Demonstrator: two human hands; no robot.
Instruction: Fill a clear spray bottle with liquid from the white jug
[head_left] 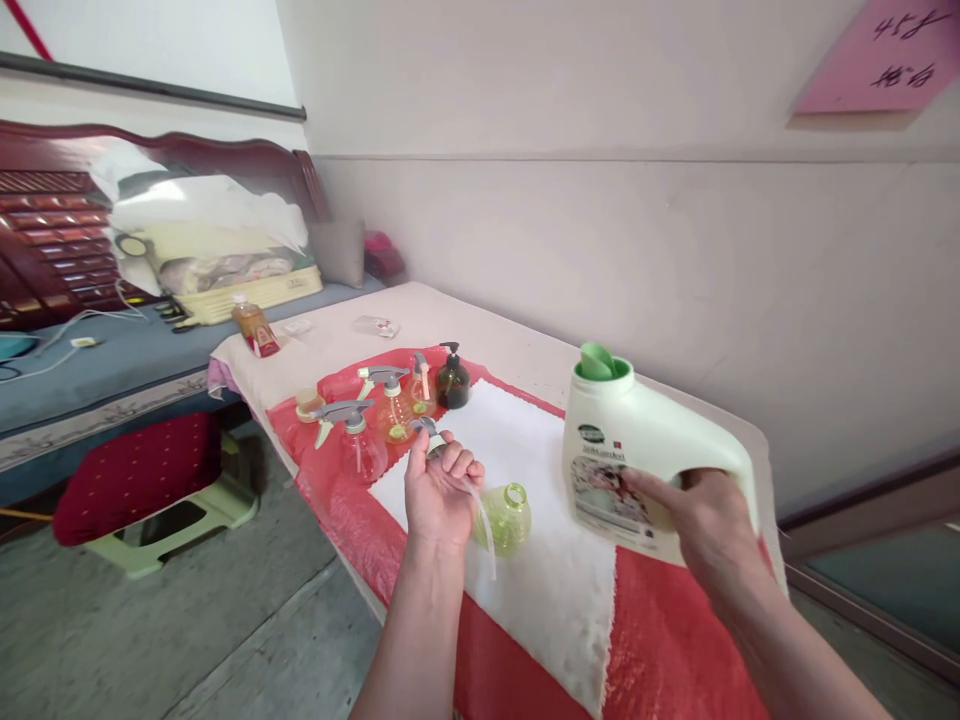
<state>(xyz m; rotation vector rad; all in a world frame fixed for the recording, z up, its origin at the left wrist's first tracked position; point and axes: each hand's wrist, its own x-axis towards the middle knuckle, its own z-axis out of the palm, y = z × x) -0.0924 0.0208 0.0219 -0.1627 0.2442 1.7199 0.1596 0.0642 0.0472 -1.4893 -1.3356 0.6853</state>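
Observation:
My left hand is closed, palm up, around a spray head with a grey top; its clear dip tube slants down past the fingers. Just right of that tube, a light green see-through bottle with an uncapped neck stands on the white cloth. My right hand grips the handle of a big pale green jug, index finger stretched along its labelled side. A green cap or scoop sits in the jug's mouth. Whether the jug rests on the table I cannot tell.
Spray bottles and a dark pump bottle stand on red plastic sheeting, left and beyond my left hand. A drink bottle is at the table's far left corner. A red-topped stool stands left; a wall rises behind.

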